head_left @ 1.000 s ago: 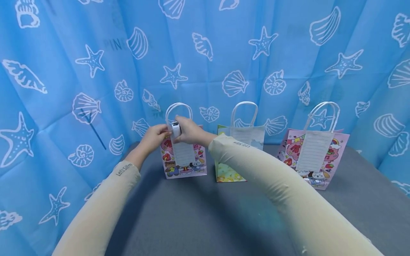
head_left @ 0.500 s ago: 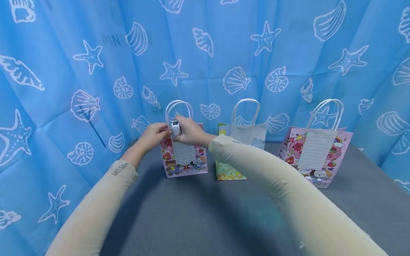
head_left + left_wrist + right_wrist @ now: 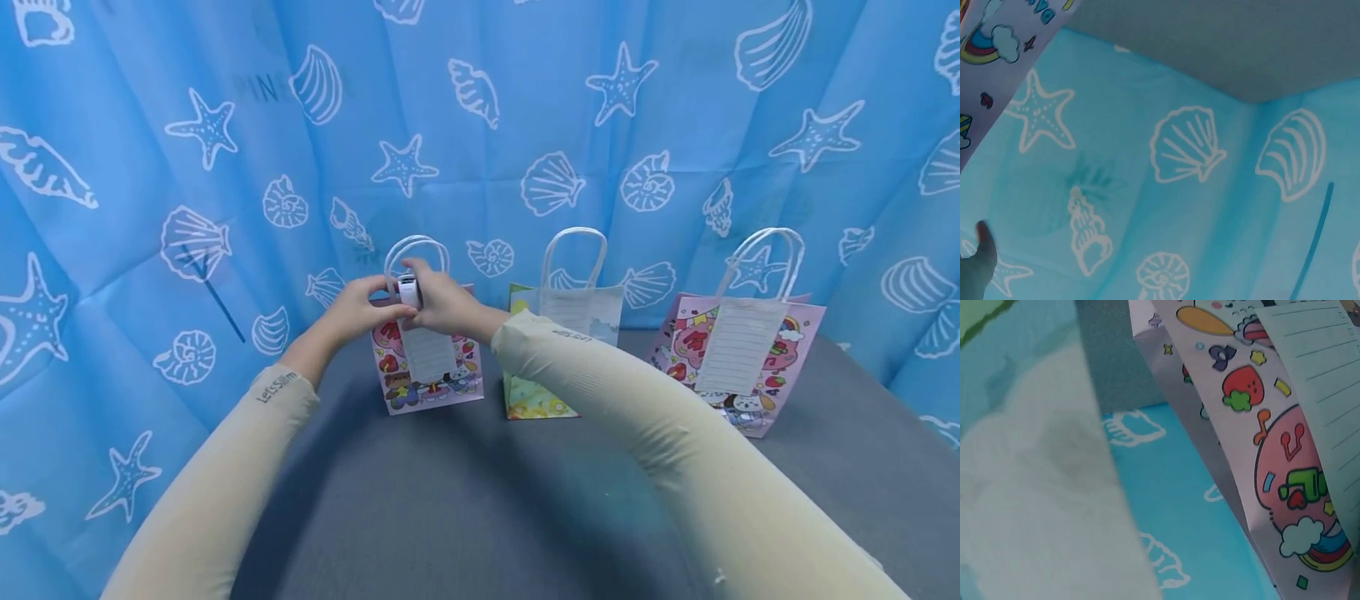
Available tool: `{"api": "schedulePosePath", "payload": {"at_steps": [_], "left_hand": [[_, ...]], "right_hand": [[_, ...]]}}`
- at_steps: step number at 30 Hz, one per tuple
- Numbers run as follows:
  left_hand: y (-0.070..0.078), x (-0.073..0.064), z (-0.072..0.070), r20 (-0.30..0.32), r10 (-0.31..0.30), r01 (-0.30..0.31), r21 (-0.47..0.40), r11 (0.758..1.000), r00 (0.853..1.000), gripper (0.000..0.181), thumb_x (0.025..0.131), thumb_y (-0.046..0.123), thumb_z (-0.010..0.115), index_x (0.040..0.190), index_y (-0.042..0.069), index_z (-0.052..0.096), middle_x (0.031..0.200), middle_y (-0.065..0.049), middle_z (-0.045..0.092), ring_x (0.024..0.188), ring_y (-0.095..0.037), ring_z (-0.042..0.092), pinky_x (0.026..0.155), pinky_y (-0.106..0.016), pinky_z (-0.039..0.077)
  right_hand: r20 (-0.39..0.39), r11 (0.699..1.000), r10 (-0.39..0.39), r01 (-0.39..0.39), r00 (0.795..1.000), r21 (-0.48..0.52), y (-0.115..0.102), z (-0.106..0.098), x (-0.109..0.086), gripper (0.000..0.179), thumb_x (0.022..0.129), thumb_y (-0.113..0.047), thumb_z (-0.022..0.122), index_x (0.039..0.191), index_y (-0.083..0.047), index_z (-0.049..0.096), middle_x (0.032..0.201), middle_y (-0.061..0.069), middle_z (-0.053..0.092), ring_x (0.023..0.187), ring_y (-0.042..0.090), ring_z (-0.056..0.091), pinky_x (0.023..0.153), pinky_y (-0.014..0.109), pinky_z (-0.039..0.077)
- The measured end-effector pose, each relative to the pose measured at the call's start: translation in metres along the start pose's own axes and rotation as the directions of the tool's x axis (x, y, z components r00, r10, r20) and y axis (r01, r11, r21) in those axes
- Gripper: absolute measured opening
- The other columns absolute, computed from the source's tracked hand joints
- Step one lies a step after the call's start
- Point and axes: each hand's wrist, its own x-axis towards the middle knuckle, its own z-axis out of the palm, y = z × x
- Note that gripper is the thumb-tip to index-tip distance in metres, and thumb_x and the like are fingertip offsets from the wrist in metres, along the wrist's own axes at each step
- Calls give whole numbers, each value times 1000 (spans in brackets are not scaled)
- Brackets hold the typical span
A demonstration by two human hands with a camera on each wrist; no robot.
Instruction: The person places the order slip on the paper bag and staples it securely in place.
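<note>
At the left of the head view, a pink cartoon paper bag [image 3: 397,400] stands upright with its white handles raised. A lined paper sheet [image 3: 431,360] hangs down its front. My right hand [image 3: 448,303] grips a small white stapler [image 3: 408,292] at the bag's top edge, over the sheet's upper end. From the left, my left hand [image 3: 351,315] holds the bag's top edge beside the stapler, thumb in front; its other fingertips are partly hidden. In the left wrist view only a fingertip [image 3: 984,250] shows. The right wrist view shows the bag's printed front [image 3: 1247,425] and no hand.
A green-and-yellow paper bag [image 3: 540,404] with a lined sheet stands in the middle, partly behind the right sleeve [image 3: 637,400]. Another pink bag [image 3: 787,358] with a sheet stands at right. A blue shell-print curtain [image 3: 480,150] closes off the back of the grey table [image 3: 450,517].
My left hand has spread its thumb and fingers wider, with the thumb reaching right under the stapler. The right hand keeps its grip on the stapler. The head view has tilted slightly.
</note>
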Motion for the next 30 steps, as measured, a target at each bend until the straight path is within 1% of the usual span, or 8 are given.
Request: {"api": "schedulePosePath", "payload": {"at_steps": [5, 11, 14, 17, 20, 25, 27, 30], "left_hand": [[-6, 0, 0, -62, 175, -170, 74, 983, 983, 20, 86, 14, 75, 97, -1, 65, 105, -17, 64, 104, -31, 57, 91, -46, 47], [-13, -4, 1, -149, 357, -334, 158, 929, 922, 19, 80, 7, 79, 86, -1, 64, 92, -17, 64, 87, -30, 58, 78, -46, 47], [-16, -7, 3, -222, 401, -373, 160, 914, 889, 19, 76, 2, 82, 80, -2, 64, 86, -16, 65, 81, -29, 58, 73, -40, 47], [-14, -8, 3, -250, 412, -384, 154, 910, 876, 19, 74, 1, 83, 76, -2, 64, 83, -15, 66, 77, -27, 59, 69, -37, 46], [-10, -7, -2, -210, 375, -345, 165, 924, 903, 20, 76, 5, 82, 77, 0, 63, 83, -14, 65, 78, -26, 58, 70, -39, 48], [-4, -3, -12, -26, 209, -200, 190, 961, 978, 20, 85, 13, 76, 92, -1, 63, 99, -17, 64, 97, -33, 59, 87, -47, 48], [-5, -2, -14, 26, 137, -140, 216, 966, 990, 25, 90, 15, 71, 106, -3, 64, 110, -19, 63, 108, -35, 57, 95, -49, 45], [-9, -4, -16, 24, 69, -73, 277, 958, 997, 26, 94, 13, 65, 115, -3, 64, 115, -20, 64, 112, -36, 57, 97, -50, 42]], "right_hand": [[11, 1000, 27, -27, 1000, 9, -4, 1, 4, 89, 77, -8, 83, 147, -1, 27, 117, 19, 60, 101, 26, 63, 81, 29, 53], [-5, 999, -44, 44, 999, -18, -6, 5, 3, 62, 80, -9, 81, 129, -1, 43, 108, 13, 60, 95, 22, 62, 78, 27, 52], [-44, 991, -125, 122, 991, -51, -5, 9, 2, 49, 84, -6, 76, 125, 0, 48, 107, 13, 60, 94, 22, 61, 77, 27, 52], [-97, 983, -162, 152, 982, -98, -6, 13, 1, 42, 86, -4, 73, 121, 0, 52, 107, 13, 61, 93, 22, 60, 77, 30, 51], [-116, 983, -155, 142, 981, -112, -7, 13, 2, 42, 86, -6, 73, 121, 0, 52, 107, 13, 61, 94, 23, 60, 78, 30, 50], [-31, 998, -53, 52, 998, -37, -7, 7, 1, 59, 85, -10, 76, 133, -2, 44, 117, 13, 57, 101, 23, 60, 83, 30, 52], [-17, 1000, -2, 2, 1000, 2, -7, 2, -2, 64, 83, -8, 78, 135, -3, 42, 120, 13, 57, 104, 24, 60, 84, 32, 52], [-12, 999, 26, -25, 1000, 28, -7, -4, -4, 67, 80, -5, 79, 136, -3, 42, 121, 14, 58, 105, 26, 60, 85, 35, 52]]}}
